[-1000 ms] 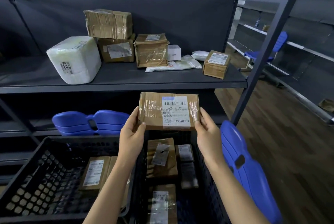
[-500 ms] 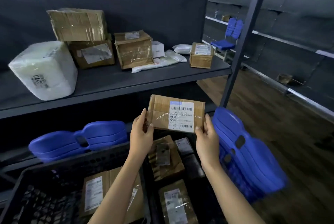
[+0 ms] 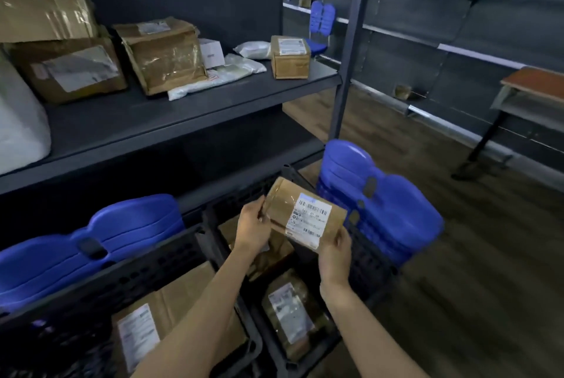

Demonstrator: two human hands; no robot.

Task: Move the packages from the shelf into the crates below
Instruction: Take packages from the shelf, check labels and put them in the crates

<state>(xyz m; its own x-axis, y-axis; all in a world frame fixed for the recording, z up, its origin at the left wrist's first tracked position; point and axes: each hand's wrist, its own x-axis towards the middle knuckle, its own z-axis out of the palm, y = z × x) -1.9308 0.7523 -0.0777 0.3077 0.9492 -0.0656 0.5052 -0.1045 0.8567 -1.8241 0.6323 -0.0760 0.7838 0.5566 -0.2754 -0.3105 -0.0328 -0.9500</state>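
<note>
A flat brown package (image 3: 283, 203) with a white barcode label hangs tilted over the right black crate (image 3: 370, 267). My left hand (image 3: 253, 226) grips its left end and my right hand (image 3: 334, 255) grips its lower right corner. Inside that crate lie other taped parcels, one labelled (image 3: 290, 313). The left black crate (image 3: 146, 267) holds a brown box (image 3: 183, 295) with a white label. On the dark shelf (image 3: 146, 121) stand several cardboard boxes (image 3: 164, 57), a small brown box (image 3: 290, 57), white bags (image 3: 232, 72) and a white bundle (image 3: 18, 124).
Blue plastic seats lie behind the left crate (image 3: 91, 243) and stand beside the right crate (image 3: 375, 197). A shelf upright (image 3: 351, 42) rises at the shelf's right end. A small desk (image 3: 528, 97) stands on the wooden floor at the right, with more shelving along the far wall.
The package has come down and to the right, tilting over the right crate. The view has swung right, so the shelf boxes sit further left.
</note>
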